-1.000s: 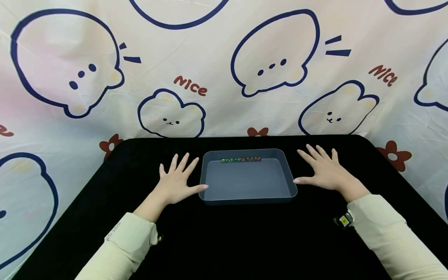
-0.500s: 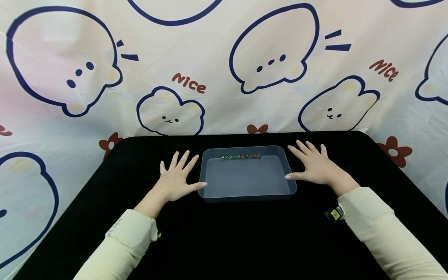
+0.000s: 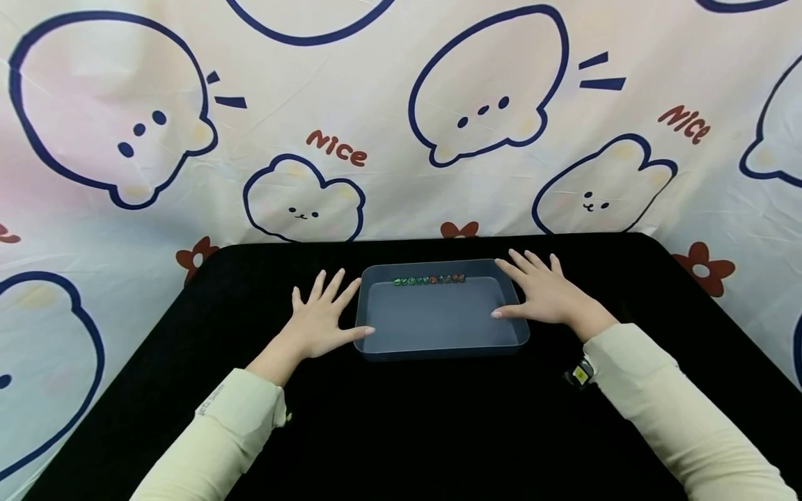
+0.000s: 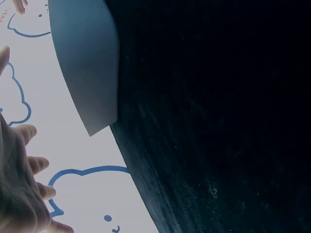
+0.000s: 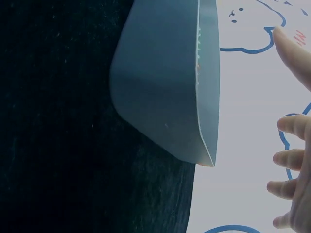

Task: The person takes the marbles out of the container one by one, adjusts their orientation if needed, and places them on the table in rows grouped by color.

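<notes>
A grey-blue rectangular tray (image 3: pixel 438 334) lies on the black-covered table. Along its far side runs a row of small round green and reddish pieces (image 3: pixel 429 280), like marbles or beads. My left hand (image 3: pixel 322 323) is spread at the tray's left side, its thumb overlapping the left rim in the head view. On the other side my right hand (image 3: pixel 545 296) is spread too, with thumb and index finger overlapping the right part of the tray. Both wrist views show straight, parted fingers holding nothing, raised above the level of the tray wall (image 4: pixel 90 63).
Black cloth (image 3: pixel 401 424) covers the table around the tray. Behind it hangs a pale curtain (image 3: pixel 388 202) printed with cartoon bears and red flowers. A small device with a yellow-green patch (image 3: pixel 581 374) is strapped at the right cuff.
My right hand has moved left, from beside the tray to overlapping its right rim. The left hand has barely shifted. The tray and the row of pieces stay in place.
</notes>
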Available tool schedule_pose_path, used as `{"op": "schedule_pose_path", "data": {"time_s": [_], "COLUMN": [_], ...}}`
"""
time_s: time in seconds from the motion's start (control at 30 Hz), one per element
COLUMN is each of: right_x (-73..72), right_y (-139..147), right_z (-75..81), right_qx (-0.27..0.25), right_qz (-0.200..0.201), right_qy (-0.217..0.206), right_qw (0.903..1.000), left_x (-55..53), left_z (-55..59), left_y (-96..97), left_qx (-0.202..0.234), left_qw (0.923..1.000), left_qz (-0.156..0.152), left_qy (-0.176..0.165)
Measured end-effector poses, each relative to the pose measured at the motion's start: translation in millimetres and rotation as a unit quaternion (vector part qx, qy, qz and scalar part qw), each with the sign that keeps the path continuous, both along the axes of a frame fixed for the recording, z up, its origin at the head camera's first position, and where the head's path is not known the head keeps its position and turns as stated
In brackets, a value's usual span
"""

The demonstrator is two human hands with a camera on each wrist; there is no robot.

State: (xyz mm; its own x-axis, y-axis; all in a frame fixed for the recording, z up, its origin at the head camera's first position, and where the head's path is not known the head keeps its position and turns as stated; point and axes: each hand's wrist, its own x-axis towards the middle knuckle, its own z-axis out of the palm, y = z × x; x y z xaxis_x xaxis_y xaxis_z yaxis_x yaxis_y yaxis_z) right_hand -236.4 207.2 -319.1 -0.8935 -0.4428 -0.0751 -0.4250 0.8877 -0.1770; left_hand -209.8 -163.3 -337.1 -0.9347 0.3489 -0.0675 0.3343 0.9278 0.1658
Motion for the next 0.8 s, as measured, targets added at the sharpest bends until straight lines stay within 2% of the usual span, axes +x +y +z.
{"op": "schedule_pose_path", "data": {"time_s": [0.8], "right_x": [-17.0], "right_y": [-26.1], "right_z": [-13.3], "right_qx": [-0.013], "right_qz": [0.005], "right_qy": [-0.039], "right_qw": [0.9991], "left_x": [-8.5], "left_z": [-8.4], "left_y": [10.3], "left_qx": [-0.003], "left_qw": [0.9995], "left_qz": [-0.027], "left_qy": [-0.017]}}
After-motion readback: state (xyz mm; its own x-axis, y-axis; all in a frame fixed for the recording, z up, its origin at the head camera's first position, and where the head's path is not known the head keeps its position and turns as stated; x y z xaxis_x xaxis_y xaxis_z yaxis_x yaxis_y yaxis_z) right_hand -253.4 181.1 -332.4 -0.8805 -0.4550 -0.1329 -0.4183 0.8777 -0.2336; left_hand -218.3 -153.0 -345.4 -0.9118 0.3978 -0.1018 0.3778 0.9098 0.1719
